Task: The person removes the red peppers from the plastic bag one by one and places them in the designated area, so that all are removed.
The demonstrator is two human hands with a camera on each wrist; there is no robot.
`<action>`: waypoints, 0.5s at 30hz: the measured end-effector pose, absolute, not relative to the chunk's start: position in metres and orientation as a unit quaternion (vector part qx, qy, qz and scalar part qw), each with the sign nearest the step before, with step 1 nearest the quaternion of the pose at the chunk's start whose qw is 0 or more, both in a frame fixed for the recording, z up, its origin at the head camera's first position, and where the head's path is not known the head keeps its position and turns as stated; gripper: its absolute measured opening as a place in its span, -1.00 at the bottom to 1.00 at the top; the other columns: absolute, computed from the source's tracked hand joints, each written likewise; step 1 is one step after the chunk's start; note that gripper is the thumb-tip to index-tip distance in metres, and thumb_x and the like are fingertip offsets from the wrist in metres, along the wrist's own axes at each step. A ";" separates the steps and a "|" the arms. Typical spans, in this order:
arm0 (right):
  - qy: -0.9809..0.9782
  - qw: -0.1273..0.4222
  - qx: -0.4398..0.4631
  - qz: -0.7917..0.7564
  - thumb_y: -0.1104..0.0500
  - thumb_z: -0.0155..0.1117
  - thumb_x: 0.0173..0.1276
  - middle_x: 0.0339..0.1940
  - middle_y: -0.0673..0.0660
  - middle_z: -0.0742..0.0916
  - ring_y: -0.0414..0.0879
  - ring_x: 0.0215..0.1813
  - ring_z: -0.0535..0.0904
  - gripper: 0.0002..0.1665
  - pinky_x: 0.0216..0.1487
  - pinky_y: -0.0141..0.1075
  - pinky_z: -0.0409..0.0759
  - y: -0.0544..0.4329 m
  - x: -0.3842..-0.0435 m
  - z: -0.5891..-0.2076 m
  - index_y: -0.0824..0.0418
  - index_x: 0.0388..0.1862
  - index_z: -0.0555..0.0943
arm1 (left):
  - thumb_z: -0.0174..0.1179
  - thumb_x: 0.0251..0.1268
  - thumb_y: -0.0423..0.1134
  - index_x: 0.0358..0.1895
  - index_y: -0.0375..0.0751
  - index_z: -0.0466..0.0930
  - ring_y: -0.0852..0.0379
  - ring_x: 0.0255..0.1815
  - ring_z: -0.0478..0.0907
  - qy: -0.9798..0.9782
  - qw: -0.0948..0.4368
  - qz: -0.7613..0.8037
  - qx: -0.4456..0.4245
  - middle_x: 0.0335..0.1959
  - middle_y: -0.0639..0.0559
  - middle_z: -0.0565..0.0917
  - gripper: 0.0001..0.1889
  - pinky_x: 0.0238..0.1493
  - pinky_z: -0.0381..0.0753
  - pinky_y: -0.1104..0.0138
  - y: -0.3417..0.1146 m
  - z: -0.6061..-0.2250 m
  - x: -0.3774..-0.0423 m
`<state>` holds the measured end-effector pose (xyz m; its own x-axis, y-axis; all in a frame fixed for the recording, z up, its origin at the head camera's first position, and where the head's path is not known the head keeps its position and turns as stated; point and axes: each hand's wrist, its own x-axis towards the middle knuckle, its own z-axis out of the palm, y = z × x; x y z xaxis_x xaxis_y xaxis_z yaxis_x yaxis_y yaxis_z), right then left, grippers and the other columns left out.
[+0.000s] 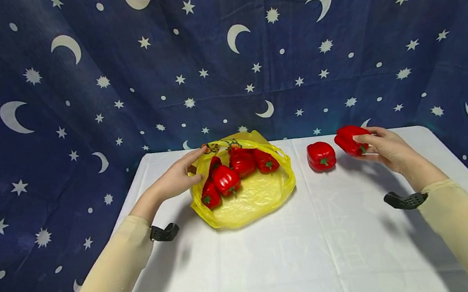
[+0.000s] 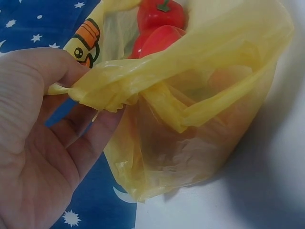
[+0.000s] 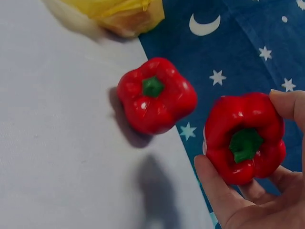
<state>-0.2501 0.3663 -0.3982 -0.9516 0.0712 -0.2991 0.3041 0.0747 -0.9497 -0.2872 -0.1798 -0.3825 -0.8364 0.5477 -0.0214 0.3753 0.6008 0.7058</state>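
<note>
A yellow plastic bag (image 1: 249, 214) lies with its mouth facing the near side, and several red bell peppers (image 1: 226, 180) with green stems are inside. At the bag's left rim, my left hand (image 1: 177, 174) pinches the plastic between thumb and fingers; the left wrist view shows the gathered edge (image 2: 102, 86) there. My right hand (image 1: 390, 148) grips a red bell pepper (image 3: 245, 138) at the right, its green stem turned toward the wrist camera. Just left of that one, another red bell pepper (image 1: 321, 156) rests on the white cloth.
A white cloth (image 1: 279, 265) covers the table. Behind its far edge hangs a dark blue curtain (image 1: 208, 33) with moons and stars. Each wrist wears a black band, the left one (image 1: 164, 232) and the right one (image 1: 405, 200).
</note>
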 end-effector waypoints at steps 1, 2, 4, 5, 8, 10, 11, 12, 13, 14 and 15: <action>0.723 0.087 0.133 -0.672 -0.02 0.39 0.42 0.64 0.31 0.01 0.04 0.18 0.39 0.24 0.15 -0.06 0.60 0.367 -0.250 -0.400 0.22 0.71 -0.25 | 0.18 0.39 -0.27 0.67 0.09 0.05 -0.09 0.34 0.40 0.887 0.119 0.362 0.259 0.64 0.04 0.10 -0.18 0.37 0.40 -0.01 -0.180 -0.382 -0.287; 0.718 0.087 0.136 -0.677 -0.02 0.39 0.42 0.65 0.31 -0.01 0.04 0.17 0.40 0.25 0.14 -0.06 0.61 0.368 -0.251 -0.402 0.23 0.70 -0.26 | 0.18 0.39 -0.27 0.67 0.10 0.05 -0.10 0.32 0.41 0.888 0.120 0.362 0.259 0.64 0.03 0.10 -0.18 0.37 0.41 -0.01 -0.180 -0.382 -0.287; 0.710 0.087 0.141 -0.684 -0.02 0.39 0.42 0.65 0.30 -0.02 0.00 0.13 0.42 0.25 0.14 -0.05 0.61 0.369 -0.251 -0.406 0.24 0.70 -0.27 | 0.18 0.38 -0.27 0.67 0.11 0.05 -0.10 0.28 0.43 0.888 0.120 0.361 0.258 0.63 0.03 0.11 -0.18 0.36 0.42 0.00 -0.180 -0.382 -0.287; 0.705 0.086 0.144 -0.689 -0.02 0.39 0.42 0.64 0.29 0.00 -0.02 0.10 0.44 0.25 0.14 -0.05 0.61 0.369 -0.252 -0.408 0.25 0.70 -0.26 | 0.18 0.39 -0.27 0.67 0.11 0.05 -0.10 0.27 0.44 0.888 0.120 0.361 0.257 0.63 0.02 0.12 -0.18 0.35 0.42 0.00 -0.180 -0.382 -0.287; 0.702 0.079 0.154 -0.690 -0.03 0.40 0.41 0.60 0.28 0.08 -0.07 0.02 0.48 0.23 0.13 -0.04 0.60 0.370 -0.253 -0.415 0.29 0.69 -0.21 | 0.18 0.39 -0.27 0.67 0.11 0.05 -0.10 0.25 0.44 0.888 0.121 0.361 0.257 0.63 0.03 0.11 -0.18 0.35 0.42 0.00 -0.180 -0.382 -0.287; 0.708 0.073 0.160 -0.684 -0.06 0.39 0.42 0.59 0.31 0.10 -0.06 0.01 0.51 0.22 0.12 -0.05 0.60 0.369 -0.253 -0.420 0.32 0.68 -0.19 | 0.18 0.39 -0.27 0.67 0.12 0.05 -0.10 0.24 0.45 0.888 0.121 0.361 0.259 0.64 0.03 0.11 -0.17 0.35 0.42 0.00 -0.180 -0.382 -0.287; 0.712 0.069 0.165 -0.679 -0.08 0.39 0.41 0.59 0.32 0.10 -0.05 0.02 0.51 0.22 0.12 -0.06 0.61 0.369 -0.254 -0.422 0.32 0.68 -0.18 | 0.18 0.39 -0.27 0.67 0.12 0.05 -0.10 0.25 0.44 0.888 0.122 0.361 0.259 0.64 0.03 0.11 -0.17 0.35 0.42 0.00 -0.180 -0.382 -0.287; 0.717 0.067 0.169 -0.673 -0.11 0.37 0.41 0.61 0.33 0.09 -0.03 0.05 0.49 0.23 0.11 -0.07 0.61 0.369 -0.254 -0.423 0.33 0.68 -0.19 | 0.18 0.39 -0.27 0.67 0.12 0.05 -0.10 0.25 0.44 0.888 0.121 0.360 0.259 0.64 0.03 0.10 -0.17 0.35 0.42 -0.01 -0.180 -0.382 -0.287; 0.722 0.064 0.175 -0.667 -0.13 0.36 0.42 0.62 0.35 0.08 -0.02 0.09 0.47 0.23 0.10 -0.09 0.62 0.368 -0.254 -0.425 0.34 0.68 -0.19 | 0.18 0.39 -0.27 0.67 0.12 0.05 -0.10 0.25 0.44 0.888 0.121 0.360 0.260 0.64 0.03 0.11 -0.18 0.34 0.42 -0.01 -0.180 -0.382 -0.287; 0.724 0.062 0.182 -0.663 -0.15 0.34 0.42 0.63 0.35 0.07 0.00 0.13 0.44 0.23 0.09 -0.11 0.63 0.368 -0.254 -0.426 0.33 0.68 -0.19 | 0.18 0.39 -0.27 0.67 0.13 0.05 -0.09 0.25 0.44 0.888 0.120 0.359 0.260 0.64 0.03 0.11 -0.18 0.34 0.43 0.00 -0.180 -0.382 -0.287; 0.723 0.060 0.189 -0.662 -0.17 0.33 0.42 0.64 0.35 0.05 0.04 0.19 0.42 0.24 0.09 -0.12 0.63 0.368 -0.254 -0.428 0.33 0.68 -0.20 | 0.18 0.39 -0.27 0.67 0.13 0.05 -0.10 0.25 0.44 0.888 0.120 0.359 0.261 0.63 0.03 0.11 -0.18 0.34 0.43 0.00 -0.180 -0.382 -0.288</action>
<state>-0.2541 0.3682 -0.4278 -0.9214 0.1935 -0.3370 0.3527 0.0525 -0.9343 -0.2876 -0.1799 -0.3820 -0.8355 0.5490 -0.0254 0.3772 0.6064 0.7000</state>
